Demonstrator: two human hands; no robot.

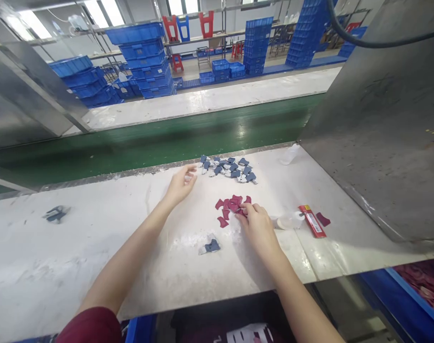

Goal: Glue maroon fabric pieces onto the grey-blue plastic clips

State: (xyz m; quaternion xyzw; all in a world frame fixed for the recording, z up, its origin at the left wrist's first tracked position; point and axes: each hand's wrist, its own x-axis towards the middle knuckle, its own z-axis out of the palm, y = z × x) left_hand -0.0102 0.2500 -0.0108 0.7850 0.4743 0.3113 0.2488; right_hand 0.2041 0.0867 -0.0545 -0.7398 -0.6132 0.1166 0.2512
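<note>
Several dark blue and white pieces (233,170) lie in a loose group near the far edge of the white table. My left hand (181,184) is just left of them, its fingers apart and curved, with nothing in it. Closer to me is a small heap of dark red pieces (226,205). My right hand (255,220) is at the heap's right side, thumb and fingertips together on a red piece. A single blue piece (212,246) with clear material around it lies nearer the front edge.
Right of my right hand are a clear bottle (290,221), a red packet (312,222) and a lone red piece (323,219). Another blue piece (55,214) lies far left. Metal panels (388,124) flank the table; a green belt (202,133) runs behind.
</note>
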